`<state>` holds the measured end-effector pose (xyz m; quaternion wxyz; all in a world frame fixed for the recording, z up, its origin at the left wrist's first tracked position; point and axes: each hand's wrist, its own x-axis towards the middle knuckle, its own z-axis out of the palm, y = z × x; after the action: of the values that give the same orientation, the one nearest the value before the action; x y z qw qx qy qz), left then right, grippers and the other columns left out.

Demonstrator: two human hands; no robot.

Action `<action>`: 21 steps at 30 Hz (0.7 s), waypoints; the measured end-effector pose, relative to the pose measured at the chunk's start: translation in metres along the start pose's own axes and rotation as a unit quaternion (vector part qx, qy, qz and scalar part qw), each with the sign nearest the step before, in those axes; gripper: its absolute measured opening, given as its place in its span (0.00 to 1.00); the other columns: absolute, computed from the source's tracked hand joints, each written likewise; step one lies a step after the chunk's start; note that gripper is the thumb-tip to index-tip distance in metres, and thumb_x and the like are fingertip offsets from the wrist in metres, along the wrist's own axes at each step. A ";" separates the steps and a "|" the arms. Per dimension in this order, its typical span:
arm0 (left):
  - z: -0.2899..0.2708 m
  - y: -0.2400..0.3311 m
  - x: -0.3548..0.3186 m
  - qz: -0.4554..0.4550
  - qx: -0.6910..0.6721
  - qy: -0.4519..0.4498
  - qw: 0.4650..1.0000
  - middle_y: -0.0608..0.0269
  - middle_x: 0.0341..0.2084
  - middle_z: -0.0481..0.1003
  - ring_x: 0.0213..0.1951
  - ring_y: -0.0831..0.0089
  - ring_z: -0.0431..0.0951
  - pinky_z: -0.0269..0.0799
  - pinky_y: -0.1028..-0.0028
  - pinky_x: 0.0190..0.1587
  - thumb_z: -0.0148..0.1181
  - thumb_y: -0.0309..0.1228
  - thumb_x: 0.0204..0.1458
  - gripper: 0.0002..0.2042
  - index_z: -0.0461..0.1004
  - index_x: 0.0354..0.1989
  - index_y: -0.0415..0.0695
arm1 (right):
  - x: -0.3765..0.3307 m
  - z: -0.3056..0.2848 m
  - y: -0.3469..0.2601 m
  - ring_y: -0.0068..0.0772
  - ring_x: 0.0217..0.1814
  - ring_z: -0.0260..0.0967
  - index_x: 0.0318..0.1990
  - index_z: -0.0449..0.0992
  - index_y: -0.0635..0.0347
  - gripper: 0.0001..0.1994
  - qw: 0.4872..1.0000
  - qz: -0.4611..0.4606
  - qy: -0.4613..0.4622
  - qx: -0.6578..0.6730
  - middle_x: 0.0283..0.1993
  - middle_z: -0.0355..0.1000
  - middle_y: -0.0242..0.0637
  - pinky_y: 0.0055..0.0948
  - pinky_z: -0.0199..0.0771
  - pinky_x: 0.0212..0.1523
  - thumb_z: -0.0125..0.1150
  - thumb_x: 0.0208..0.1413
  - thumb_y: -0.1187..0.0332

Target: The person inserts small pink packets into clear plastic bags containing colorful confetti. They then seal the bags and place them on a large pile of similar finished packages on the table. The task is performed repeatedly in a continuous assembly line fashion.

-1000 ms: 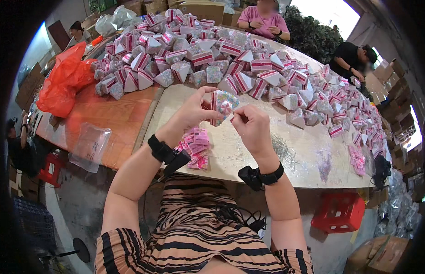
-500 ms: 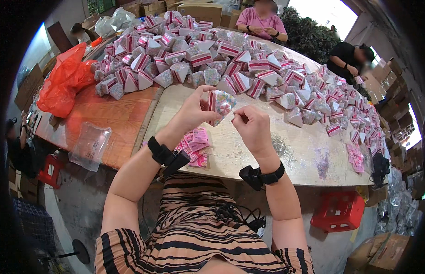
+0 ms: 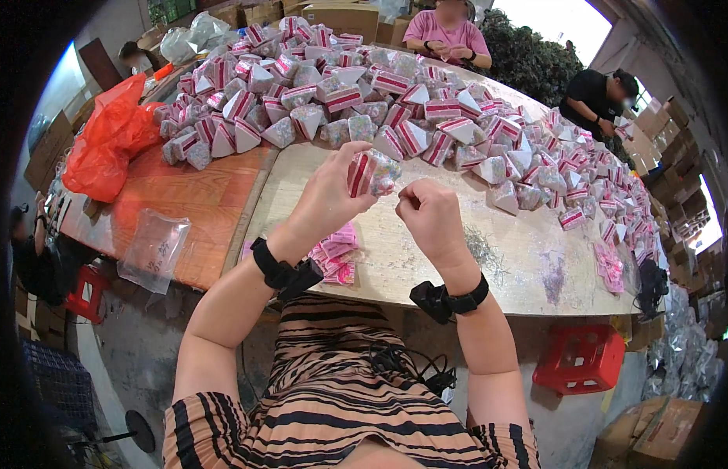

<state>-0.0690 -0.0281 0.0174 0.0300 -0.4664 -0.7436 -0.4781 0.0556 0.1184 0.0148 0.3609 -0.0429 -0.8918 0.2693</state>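
My left hand is closed round the sides of a decorative cake slice, which has a dark pink stripe and a rounded end covered in multicoloured bits. The slice is held above the light wooden tabletop. Just right of it, apart from the slice, my right hand is closed in a pinch. Anything between those fingertips is too small or hidden to make out. Below my left wrist lies a stack of pink printed cards. Beyond both hands, similar cake slices form a large heap.
A red-orange plastic bag and a clear bag lie on the left, brown board. Glittery scraps and more pink cards are to the right. Red stools stand below the table. Other people work around it.
The slice has turned in my left hand, so more of its striped side shows. My right hand has shifted only slightly. At far right, a co-worker's hands and held item have moved.
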 end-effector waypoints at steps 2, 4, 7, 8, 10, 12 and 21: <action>0.001 0.000 0.000 0.008 0.015 0.008 1.000 0.57 0.36 0.73 0.36 0.68 0.76 0.72 0.69 0.41 0.68 0.29 0.39 0.33 0.63 0.57 0.46 | 0.000 0.001 0.001 0.45 0.27 0.71 0.26 0.75 0.68 0.04 1.000 -0.008 0.007 -0.012 0.25 0.72 0.48 0.35 0.70 0.29 0.60 0.41 0.76; 0.002 -0.001 0.000 0.016 0.023 0.013 1.000 0.55 0.38 0.73 0.39 0.66 0.76 0.72 0.68 0.43 0.68 0.29 0.39 0.32 0.63 0.57 0.45 | 0.000 0.002 -0.001 0.47 0.28 0.71 0.25 0.74 0.68 0.03 0.999 -0.024 0.008 -0.040 0.25 0.71 0.48 0.37 0.70 0.30 0.60 0.41 0.77; 0.001 0.002 -0.002 -0.008 0.022 0.001 1.000 0.52 0.43 0.72 0.43 0.61 0.75 0.71 0.66 0.46 0.67 0.29 0.39 0.32 0.63 0.57 0.45 | 0.000 0.002 -0.004 0.50 0.29 0.70 0.24 0.73 0.67 0.03 0.998 -0.028 0.001 -0.059 0.25 0.71 0.48 0.40 0.69 0.31 0.60 0.40 0.77; 0.000 0.004 -0.002 -0.009 0.033 -0.002 0.999 0.51 0.43 0.71 0.44 0.59 0.75 0.71 0.65 0.47 0.67 0.29 0.39 0.32 0.63 0.57 0.45 | -0.001 0.002 -0.005 0.51 0.29 0.70 0.24 0.73 0.67 0.03 0.998 -0.026 -0.002 -0.061 0.25 0.71 0.48 0.40 0.69 0.32 0.60 0.40 0.77; -0.001 0.006 -0.002 -0.011 0.054 -0.008 0.998 0.49 0.45 0.71 0.46 0.56 0.75 0.70 0.64 0.48 0.66 0.30 0.40 0.32 0.63 0.57 0.44 | -0.001 0.003 -0.004 0.51 0.29 0.70 0.24 0.73 0.67 0.03 0.997 -0.028 -0.005 -0.068 0.25 0.70 0.49 0.41 0.69 0.32 0.60 0.40 0.77; 0.000 0.009 -0.003 -0.012 0.067 -0.008 0.998 0.48 0.46 0.70 0.47 0.54 0.74 0.70 0.63 0.49 0.66 0.30 0.40 0.32 0.63 0.57 0.44 | -0.001 0.004 -0.004 0.52 0.29 0.70 0.24 0.72 0.67 0.03 0.997 -0.028 -0.008 -0.077 0.26 0.70 0.49 0.41 0.69 0.32 0.60 0.40 0.77; 0.004 0.009 -0.006 -0.002 0.088 0.010 0.996 0.45 0.41 0.71 0.45 0.48 0.72 0.68 0.58 0.47 0.65 0.31 0.38 0.31 0.63 0.55 0.42 | -0.003 0.008 0.001 0.52 0.30 0.69 0.24 0.72 0.66 0.03 0.997 -0.017 0.000 -0.079 0.25 0.70 0.49 0.41 0.69 0.33 0.60 0.40 0.77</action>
<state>-0.0570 -0.0280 0.0183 0.0773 -0.4555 -0.7834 -0.4157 0.0523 0.1145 0.0073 0.3605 -0.0560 -0.9110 0.1922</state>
